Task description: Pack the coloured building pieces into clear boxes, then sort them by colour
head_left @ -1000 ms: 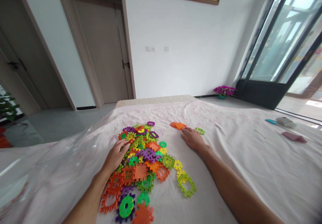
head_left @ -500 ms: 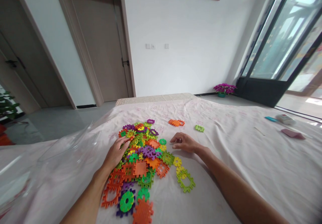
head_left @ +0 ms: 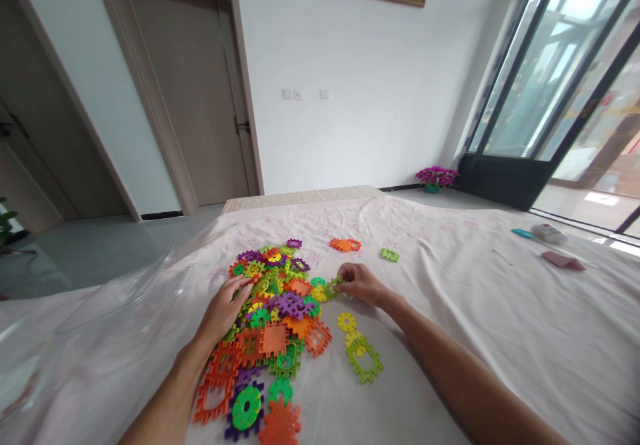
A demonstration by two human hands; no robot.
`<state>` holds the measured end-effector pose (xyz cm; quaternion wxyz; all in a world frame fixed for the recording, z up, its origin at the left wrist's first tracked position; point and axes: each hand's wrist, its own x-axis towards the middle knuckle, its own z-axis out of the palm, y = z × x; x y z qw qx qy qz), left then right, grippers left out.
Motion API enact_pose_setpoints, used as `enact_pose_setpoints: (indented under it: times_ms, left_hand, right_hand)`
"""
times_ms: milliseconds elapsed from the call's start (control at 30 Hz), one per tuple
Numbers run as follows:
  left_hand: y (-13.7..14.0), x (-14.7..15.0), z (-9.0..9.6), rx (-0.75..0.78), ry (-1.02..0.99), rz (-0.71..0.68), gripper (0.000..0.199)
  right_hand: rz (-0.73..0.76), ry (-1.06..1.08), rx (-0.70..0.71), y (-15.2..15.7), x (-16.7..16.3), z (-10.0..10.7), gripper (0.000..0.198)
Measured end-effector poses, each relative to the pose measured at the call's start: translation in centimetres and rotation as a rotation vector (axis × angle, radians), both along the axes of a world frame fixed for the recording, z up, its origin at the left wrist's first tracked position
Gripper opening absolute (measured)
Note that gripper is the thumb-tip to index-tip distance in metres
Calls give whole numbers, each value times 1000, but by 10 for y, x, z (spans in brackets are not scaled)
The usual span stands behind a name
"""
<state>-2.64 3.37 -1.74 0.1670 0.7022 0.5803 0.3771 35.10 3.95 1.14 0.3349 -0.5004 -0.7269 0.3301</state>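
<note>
My left hand (head_left: pixel 231 298) lies against the left side of a heap of plastic interlocking building pieces (head_left: pixel 274 305). Its fingers are stretched out, and a small orange piece (head_left: pixel 256 277) shows at the fingertips. On the right of the heap, my right hand (head_left: pixel 361 283) pinches a lime green square building piece (head_left: pixel 333 288), tilted up off the cloth. A purple lattice piece (head_left: pixel 293 305) lies on top of the heap. Below my right hand lie a yellow disc (head_left: pixel 347 321) and a lime green frame piece (head_left: pixel 365 359), apart from the heap.
Farther back on the pink-white cloth (head_left: pixel 450 265) lie orange pieces (head_left: pixel 345 245) and a small green piece (head_left: pixel 389 255). Clear plastic (head_left: pixel 125 291) spreads at the left. A pink item (head_left: pixel 563 260) and a blue item (head_left: pixel 523 233) lie at the far right.
My right hand has closed on the lime green square piece and lifted it from the heap's right edge. My left hand stays on the heap. The view has shifted slightly right.
</note>
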Motion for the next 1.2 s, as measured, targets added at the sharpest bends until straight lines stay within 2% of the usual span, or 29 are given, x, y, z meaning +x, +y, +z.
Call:
enact_pose_setpoints:
  times_ms: [67, 167, 233, 300, 400, 500, 633, 733, 833, 1000, 1100, 1200]
  left_hand:
    - [0, 0, 0, -3, 2, -1, 47]
    - [0, 0, 0, -3, 1, 3, 47]
    - [1, 0, 0, 0, -1, 3, 48]
    - [1, 0, -1, 3, -2, -2, 48]
    - [1, 0, -1, 1, 2, -12, 50]
    - [1, 0, -1, -1, 9, -11, 49]
    - [2, -1, -2, -7, 13, -11, 49]
    - [2, -2, -4, -4, 8, -16, 49]
    - [2, -2, -4, 4, 4, -12, 48]
    - [0, 0, 0, 11, 12, -10, 46]
    - [-1, 0, 1, 6, 11, -10, 46]
    - [0, 0, 0, 0, 9, -15, 46]
  right_hand:
    - [-226, -4, 131, 8, 13, -1, 23]
    - [-555, -128, 281, 17, 43, -1, 18]
    - [-714, -215, 341, 20, 68, -2, 17]
    - [-807, -294, 389, 20, 90, -3, 22]
    - [-816, -457, 328, 19, 112, -9, 40]
    - [-776, -597, 227, 19, 118, -15, 51]
    - [-755, -673, 180, 16, 115, -17, 52]
    - [-761, -675, 244, 15, 109, -14, 49]
    - [-638, -604, 374, 16, 94, -10, 43]
    - [-194, -341, 471, 10, 39, -7, 26]
    - [48, -242, 499, -4, 2, -2, 28]
    - [239, -255, 550, -16, -24, 6, 38]
